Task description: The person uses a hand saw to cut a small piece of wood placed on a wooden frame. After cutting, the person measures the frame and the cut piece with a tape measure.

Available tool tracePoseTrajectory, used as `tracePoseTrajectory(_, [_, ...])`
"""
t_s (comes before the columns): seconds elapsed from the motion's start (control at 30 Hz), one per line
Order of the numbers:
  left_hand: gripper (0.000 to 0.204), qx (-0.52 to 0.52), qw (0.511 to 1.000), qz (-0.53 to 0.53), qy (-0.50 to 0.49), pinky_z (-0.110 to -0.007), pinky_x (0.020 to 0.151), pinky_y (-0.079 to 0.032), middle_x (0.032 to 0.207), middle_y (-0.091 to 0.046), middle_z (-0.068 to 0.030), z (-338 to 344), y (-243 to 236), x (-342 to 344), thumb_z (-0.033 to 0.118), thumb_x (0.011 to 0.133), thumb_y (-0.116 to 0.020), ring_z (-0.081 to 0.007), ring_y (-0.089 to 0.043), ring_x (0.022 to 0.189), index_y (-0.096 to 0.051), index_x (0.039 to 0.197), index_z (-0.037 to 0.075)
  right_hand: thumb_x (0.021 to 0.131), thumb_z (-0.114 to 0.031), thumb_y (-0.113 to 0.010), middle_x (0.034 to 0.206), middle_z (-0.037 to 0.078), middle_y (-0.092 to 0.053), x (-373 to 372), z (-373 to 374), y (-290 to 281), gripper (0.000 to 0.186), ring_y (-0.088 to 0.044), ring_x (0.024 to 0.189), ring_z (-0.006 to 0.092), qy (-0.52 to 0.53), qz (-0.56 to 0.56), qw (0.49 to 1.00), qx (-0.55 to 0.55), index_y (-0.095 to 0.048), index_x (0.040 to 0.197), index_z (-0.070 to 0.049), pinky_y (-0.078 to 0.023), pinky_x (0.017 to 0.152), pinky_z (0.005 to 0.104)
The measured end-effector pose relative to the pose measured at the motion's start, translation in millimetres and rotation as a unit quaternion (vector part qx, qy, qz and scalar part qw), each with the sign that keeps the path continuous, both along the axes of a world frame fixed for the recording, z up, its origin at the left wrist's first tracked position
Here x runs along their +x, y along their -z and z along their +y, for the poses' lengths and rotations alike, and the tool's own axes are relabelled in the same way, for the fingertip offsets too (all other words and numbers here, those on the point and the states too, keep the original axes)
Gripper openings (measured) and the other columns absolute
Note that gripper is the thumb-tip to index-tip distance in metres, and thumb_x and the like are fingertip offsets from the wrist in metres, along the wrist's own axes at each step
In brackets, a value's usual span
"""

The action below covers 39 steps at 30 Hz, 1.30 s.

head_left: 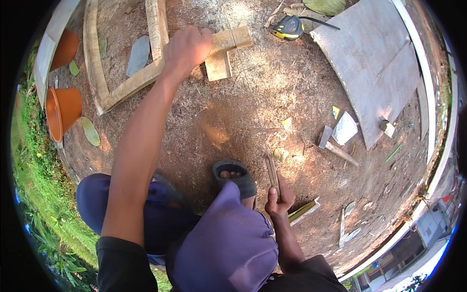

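A wooden frame (131, 83) of pale, rough beams lies on the ground at the upper left. My left hand (188, 48) is closed over its front beam near a joint, and the beam's end (237, 39) sticks out to the right. Under that end sits a short wood block (218, 66). A thin dark line crosses the beam there; I cannot tell what it is. Close to my right knee, my right hand (279, 198) grips a slim brown wooden piece (271, 171) pointing away from me. Whether it is a handle or a loose strip is unclear.
A hammer (338, 147) lies at right by a white scrap (345, 128). Beyond are a grey board (372, 58) and a black-yellow tape measure (288, 27). Orange pots (64, 113) stand at left. My sandalled foot (234, 176) is between the hands; sawdust and leaves litter the soil.
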<state>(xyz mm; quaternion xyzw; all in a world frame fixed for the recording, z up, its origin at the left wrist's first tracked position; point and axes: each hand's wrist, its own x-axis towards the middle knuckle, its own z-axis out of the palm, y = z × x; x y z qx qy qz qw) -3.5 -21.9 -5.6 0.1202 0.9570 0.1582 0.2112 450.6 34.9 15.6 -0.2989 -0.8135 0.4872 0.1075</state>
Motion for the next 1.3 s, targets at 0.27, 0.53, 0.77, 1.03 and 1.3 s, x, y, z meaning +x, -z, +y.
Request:
tracePoseTrajectory(0.27, [0.045,0.028,0.996,0.082,0.025,-0.048,0.06,-0.046,0.059,-0.061,-0.0131,4.7,9.1,-4.7,0.03,0.093,-0.041,-0.0271,-0.055,0.054,-0.057,0.059,0.006,0.101,-0.013,-0.06,0.072,0.002,-0.063,-182.2,19.7,5.9,0.04,-0.05,0.059,0.0062,0.061,0.044,0.993,-0.089,-0.065,0.136,0.006,-0.039,0.053,0.0244])
tracePoseTrajectory(0.53, [0.045,0.002,0.999,0.049,0.002,-0.048,0.059,-0.045,0.058,-0.061,-0.0126,-0.3,6.2,0.7,0.031,0.092,-0.043,-0.0262,-0.054,0.053,-0.058,0.059,0.005,0.096,-0.015,-0.062,0.103,0.028,-0.076,2.0,-0.8,-23.9,0.045,-0.079,0.085,0.0267,-0.014,0.009,1.0,0.02,-0.064,0.132,0.012,-0.06,0.073,0.032])
tracePoseTrajectory(0.77, [0.044,0.008,0.999,0.048,0.01,-0.048,0.06,-0.047,0.058,-0.062,-0.0126,11.1,3.3,-3.3,0.031,0.092,-0.043,-0.0259,-0.056,0.054,-0.058,0.06,0.004,0.099,-0.018,-0.066,0.07,0.004,-0.063,-204.8,23.9,4.6,0.043,-0.048,0.061,0.006,0.079,0.05,0.994,-0.054,-0.065,0.139,-0.002,-0.042,0.055,0.0264])
tracePoseTrajectory(1.03, [0.043,0.013,0.999,0.05,-0.002,-0.047,0.056,-0.042,0.053,-0.053,-0.0057,-2.2,9.2,6.3,0.031,0.092,-0.043,-0.0225,-0.045,0.049,-0.053,0.058,0.007,0.097,-0.018,-0.062,0.088,0.02,-0.077,-2.5,3.9,-7.4,0.047,-0.075,0.073,0.0206,0.012,-0.002,1.0,0.008,-0.064,0.135,0.009,-0.056,0.066,0.0314])
tracePoseTrajectory(1.3, [0.044,0.029,0.999,0.04,0.02,-0.047,0.059,-0.043,0.054,-0.055,-0.0071,-1.9,7.8,-0.5,0.032,0.092,-0.043,-0.0239,-0.046,0.049,-0.053,0.057,0.007,0.097,-0.014,-0.066,0.07,0.007,-0.066,-184.5,22.7,16.1,0.044,-0.051,0.055,0.0109,0.053,0.042,0.997,-0.039,-0.064,0.139,0.0,-0.046,0.054,0.0307])
